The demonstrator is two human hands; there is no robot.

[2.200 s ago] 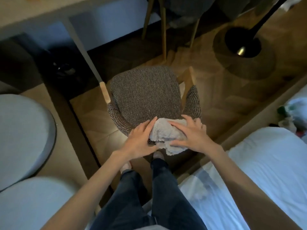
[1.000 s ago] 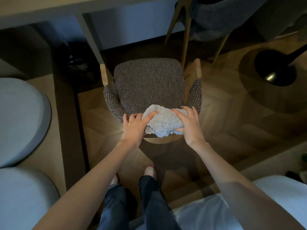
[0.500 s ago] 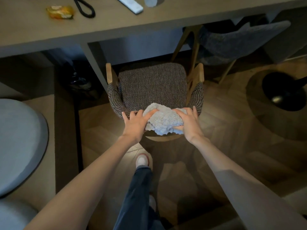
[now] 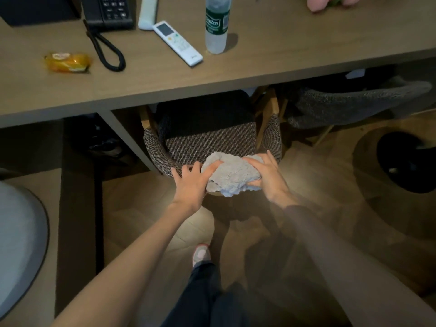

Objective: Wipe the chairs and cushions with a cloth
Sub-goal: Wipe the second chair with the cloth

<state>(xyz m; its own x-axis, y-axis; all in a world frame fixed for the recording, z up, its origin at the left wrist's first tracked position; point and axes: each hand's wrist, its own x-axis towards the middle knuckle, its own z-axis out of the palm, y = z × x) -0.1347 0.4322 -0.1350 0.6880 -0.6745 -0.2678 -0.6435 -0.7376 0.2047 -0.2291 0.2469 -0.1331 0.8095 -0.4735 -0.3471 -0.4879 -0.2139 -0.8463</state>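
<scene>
A chair with a grey woven seat cushion [image 4: 207, 142] and curved woven backrest [image 4: 155, 154] stands half under the wooden desk [image 4: 259, 67]. A fluffy grey cloth [image 4: 232, 178] lies bunched over the top of the backrest. My left hand [image 4: 191, 182] rests on the backrest, fingers spread, with the thumb pressing the cloth's left side. My right hand [image 4: 266, 173] grips the cloth's right side against the backrest. The front of the seat is hidden in shadow beneath the desk.
On the desk lie a phone [image 4: 106, 13], a white remote [image 4: 178, 43], a water bottle [image 4: 215, 27] and an orange packet [image 4: 67, 62]. A second grey chair [image 4: 354, 105] stands to the right, a black lamp base [image 4: 405, 161] beyond it, grey round cushions [image 4: 18, 244] at left.
The chair has slid forward under the desk with both hands on its backrest and the cloth. I have stepped forward and the view has tilted up, so the desk top now shows.
</scene>
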